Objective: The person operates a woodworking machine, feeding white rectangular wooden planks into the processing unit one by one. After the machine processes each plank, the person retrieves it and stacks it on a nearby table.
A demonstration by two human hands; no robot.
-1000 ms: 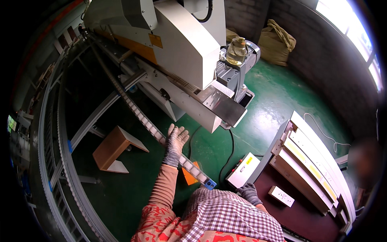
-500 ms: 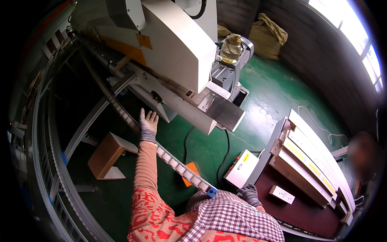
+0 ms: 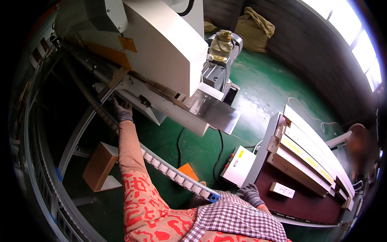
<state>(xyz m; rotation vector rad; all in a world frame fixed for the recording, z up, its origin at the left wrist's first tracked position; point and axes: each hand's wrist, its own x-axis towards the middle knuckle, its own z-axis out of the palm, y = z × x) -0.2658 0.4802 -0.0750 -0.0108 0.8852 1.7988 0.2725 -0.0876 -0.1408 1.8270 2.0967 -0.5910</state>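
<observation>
My left hand [image 3: 123, 111], in a grey and beige work glove, reaches forward past a narrow roller rail [image 3: 177, 175] with white rollers. It is nearest a metal bracket [image 3: 111, 89] beneath the big white machine [image 3: 161, 44]. Its fingers are apart, with nothing visible in them; the fingertips blur into shadow. At my right side my right hand [image 3: 252, 195], in a dark grey glove, rests on the corner of a grey-edged table with a dark red top [image 3: 278, 209]. Its fingers lie extended, holding nothing visible. A short pale block with holes [image 3: 283, 190] lies beyond it.
Long pale strips [image 3: 308, 167] are stacked on the table. A white control box [image 3: 239, 164] stands beside it. On the green floor are a brown board piece [image 3: 96, 166], an orange piece [image 3: 188, 171] and black cables. A jar of liquid [image 3: 221, 46] sits on the machine's motor.
My left hand has moved farther forward and left, from beside the roller rail to near the bracket. My right hand stays at the table corner. The view has shifted slightly.
</observation>
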